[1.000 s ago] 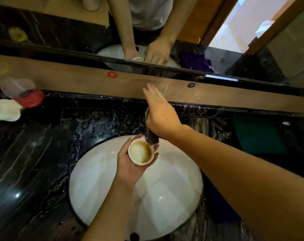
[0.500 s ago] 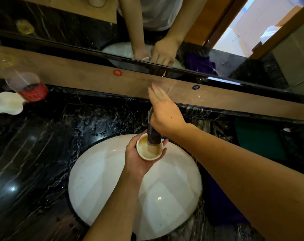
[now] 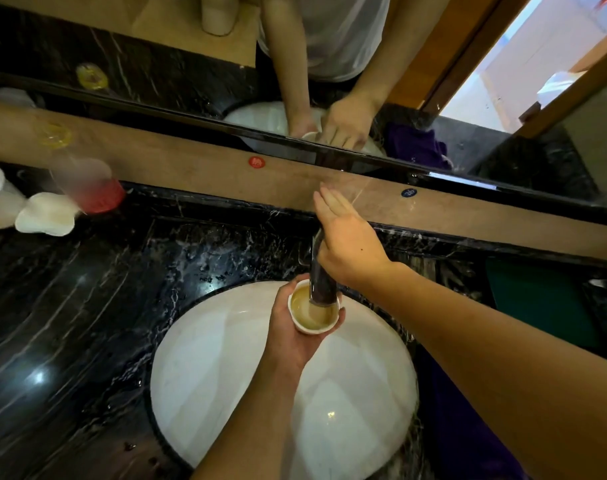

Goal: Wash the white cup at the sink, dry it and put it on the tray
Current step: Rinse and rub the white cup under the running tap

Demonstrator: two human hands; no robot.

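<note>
Since a second ago the cup (image 3: pixel 314 311) has come in under the tap (image 3: pixel 323 275), whose spout now hangs over the far side of its rim; then it sat just clear of the spout. The left hand (image 3: pixel 291 336) grips the cup from below over the far edge of the sink (image 3: pixel 226 368), thumb on the near-left wall, fingers curled round the right side (brownish liquid fills it). The right hand (image 3: pixel 350 244) rests on the tap with its fingers straight and pressed together, much as before.
</note>
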